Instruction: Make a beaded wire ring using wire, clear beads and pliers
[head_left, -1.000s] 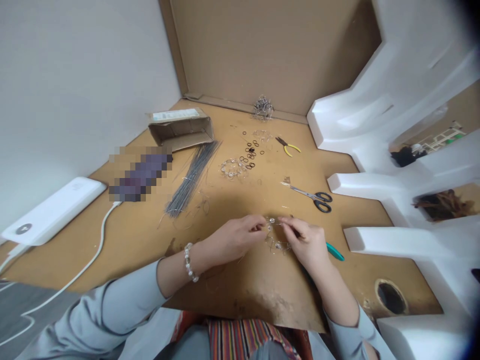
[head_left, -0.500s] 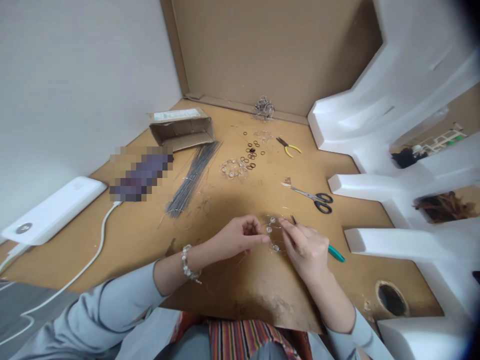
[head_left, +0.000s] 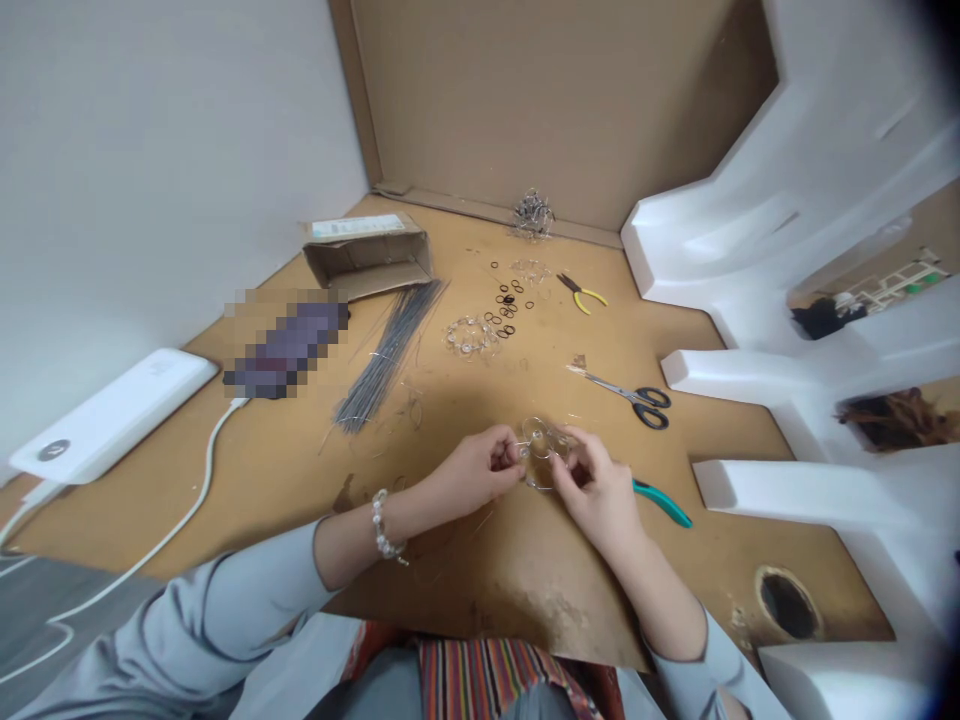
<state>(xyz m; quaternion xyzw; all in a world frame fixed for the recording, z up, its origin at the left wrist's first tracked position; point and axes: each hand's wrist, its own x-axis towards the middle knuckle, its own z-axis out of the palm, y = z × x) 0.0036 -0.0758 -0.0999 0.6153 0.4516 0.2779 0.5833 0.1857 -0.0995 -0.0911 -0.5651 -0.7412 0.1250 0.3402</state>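
Note:
Between my hands is a loop of thin wire strung with clear beads. My left hand pinches the left side of this beaded wire, its fingers curled and a bead by the fingertips. On the other side, my right hand grips the loop between thumb and fingers. Just past my right wrist, a tool with teal handles lies on the table, its front part hidden by that hand. Black-handled scissors lie open beyond my right hand.
Yellow-handled pliers, dark rings, another beaded wire loop and a bundle of grey wires lie farther back. An open cardboard box stands at the left. A white power bank trails a cable. White foam borders the right.
My left fingers opened a little and closed again at the loop's left side. My right hand turned, and the beaded wire turned with it. The view shifted slightly.

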